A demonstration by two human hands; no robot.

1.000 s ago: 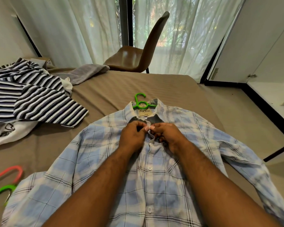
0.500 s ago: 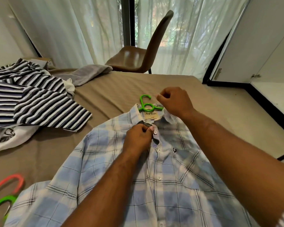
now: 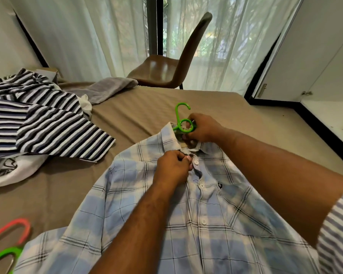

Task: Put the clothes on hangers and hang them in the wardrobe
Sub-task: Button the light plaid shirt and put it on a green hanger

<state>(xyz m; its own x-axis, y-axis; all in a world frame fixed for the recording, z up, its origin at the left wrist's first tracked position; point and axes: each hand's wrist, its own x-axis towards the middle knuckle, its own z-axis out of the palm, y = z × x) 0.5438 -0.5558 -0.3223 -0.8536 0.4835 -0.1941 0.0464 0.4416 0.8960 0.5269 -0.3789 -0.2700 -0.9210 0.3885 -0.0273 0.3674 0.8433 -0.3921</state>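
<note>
L hand (image 3: 172,167): fingers (image 3: 188,159) curled, thumb & forefinger pinching the shirt (image 3: 206,214) placket just beside the top white button. R hand (image 3: 204,127): fingers (image 3: 194,118) curled round the hanger (image 3: 181,120) where its ring meets the arms, at the back of the collar. Both forearms reach fwd over the shirt front.

Hanger: bright green plastic, thin, glossy, w/ small hook on top & round ring under it. Its arms are hidden inside the shirt; hook sticks out past the collar.

Shirt: light cotton-type weave, pale blue/white check w/ thin black lines, white buttons down the front, small dark logo on the chest pocket. Lies front-up, spread flat on the bed (image 3: 137,115), collar away from the person, sleeves out to both sides. Collar open, buttons below look done up.

Bed: tan sheet, fine ribbed texture, mostly smooth. Far L on it: heap of striped tops (image 3: 48,127), navy/white bands, over a white top (image 3: 14,173); grey cloth (image 3: 111,89) bunched at the far edge. Near L corner: pink hanger (image 3: 14,226) & 2nd green hanger (image 3: 2,256), partly cut off.

Beyond the bed: brown moulded chair (image 3: 166,70), smooth & shiny, before sheer white curtains (image 3: 87,36) w/ daylight & greenery behind. R side: white wardrobe (image 3: 315,56) w/ black edging, pale floor (image 3: 275,123).
</note>
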